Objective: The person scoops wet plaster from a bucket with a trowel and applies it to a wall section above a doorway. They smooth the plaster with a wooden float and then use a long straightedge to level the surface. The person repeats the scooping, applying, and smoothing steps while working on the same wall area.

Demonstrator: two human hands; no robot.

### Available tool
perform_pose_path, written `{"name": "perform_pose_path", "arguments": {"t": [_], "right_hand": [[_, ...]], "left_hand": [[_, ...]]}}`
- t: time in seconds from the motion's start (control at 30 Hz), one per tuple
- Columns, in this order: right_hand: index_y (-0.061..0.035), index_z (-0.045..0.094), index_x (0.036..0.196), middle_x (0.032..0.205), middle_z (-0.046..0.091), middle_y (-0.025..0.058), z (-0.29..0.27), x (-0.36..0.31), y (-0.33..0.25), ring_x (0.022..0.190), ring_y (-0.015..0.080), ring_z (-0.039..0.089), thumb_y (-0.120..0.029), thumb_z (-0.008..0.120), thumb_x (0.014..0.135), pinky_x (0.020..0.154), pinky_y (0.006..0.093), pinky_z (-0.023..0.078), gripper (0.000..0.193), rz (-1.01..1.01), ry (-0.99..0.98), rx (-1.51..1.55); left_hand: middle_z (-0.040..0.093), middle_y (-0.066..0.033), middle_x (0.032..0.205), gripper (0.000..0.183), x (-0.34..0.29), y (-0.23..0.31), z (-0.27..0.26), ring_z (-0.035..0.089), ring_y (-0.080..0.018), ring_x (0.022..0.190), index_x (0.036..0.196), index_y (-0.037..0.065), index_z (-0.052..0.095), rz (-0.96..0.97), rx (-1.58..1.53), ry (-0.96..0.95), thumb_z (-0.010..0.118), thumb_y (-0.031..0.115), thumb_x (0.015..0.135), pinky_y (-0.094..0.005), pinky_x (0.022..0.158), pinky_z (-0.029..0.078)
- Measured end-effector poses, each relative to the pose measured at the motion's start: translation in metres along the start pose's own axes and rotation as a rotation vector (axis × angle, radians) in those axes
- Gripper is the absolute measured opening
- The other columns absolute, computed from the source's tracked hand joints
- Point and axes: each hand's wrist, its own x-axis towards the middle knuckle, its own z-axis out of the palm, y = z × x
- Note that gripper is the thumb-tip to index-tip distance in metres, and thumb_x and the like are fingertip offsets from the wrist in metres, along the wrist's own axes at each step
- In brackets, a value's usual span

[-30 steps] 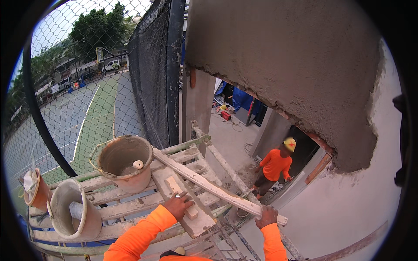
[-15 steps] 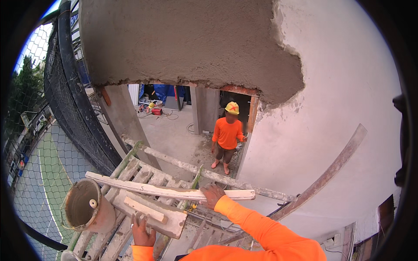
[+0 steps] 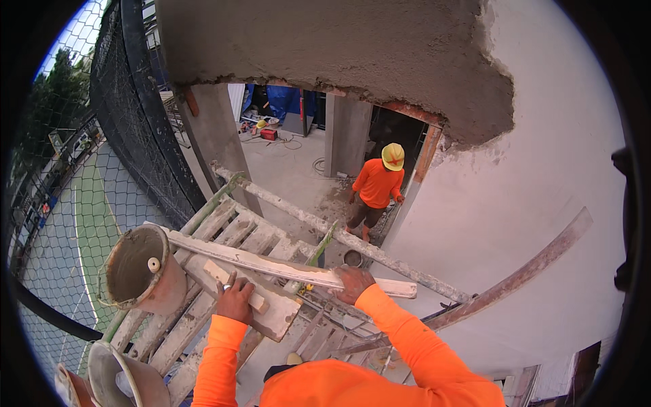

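My left hand (image 3: 235,298) is closed over the handle strip of a wooden plastering float (image 3: 277,320), a flat mortar-stained board. The float lies above the slats of the scaffold platform (image 3: 220,220). My right hand (image 3: 352,283) grips a long pale wooden batten (image 3: 251,259) near its right end. The batten slants from beside the large bucket (image 3: 173,275) toward the wall, along the far side of the float. Grey mortar shows inside that bucket, and a small round knob rests against its inner wall.
Fresh grey plaster (image 3: 325,47) covers the wall above the opening. A co-worker in a yellow helmet (image 3: 392,157) stands below. A scaffold pipe (image 3: 291,208) crosses beyond the platform, and a curved board (image 3: 536,266) leans at right. More buckets (image 3: 129,373) stand lower left, beside netting (image 3: 139,136).
My left hand has moved forward onto the float's handle. The view has shifted, showing more buckets at lower left. The co-worker's head has tipped down, and a bucket shows near their feet.
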Motion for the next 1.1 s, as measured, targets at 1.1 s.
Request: {"name": "perform_pose_path", "arguments": {"t": [1.1], "right_hand": [[-0.0032,0.058,0.139,0.136,0.058,0.0196,0.165,-0.121,-0.06,0.129,0.0421,0.053,-0.019,0.073,0.087,0.112,0.05,0.041,0.057,0.09,-0.31,0.436]], "left_hand": [[0.049,-0.0299,0.147,0.043,-0.225,0.011,0.015,0.037,-0.0511,0.147,0.136,0.002,0.062,-0.595,-0.047,0.232,0.069,0.014,0.095,-0.0558,0.119,0.034]]}}
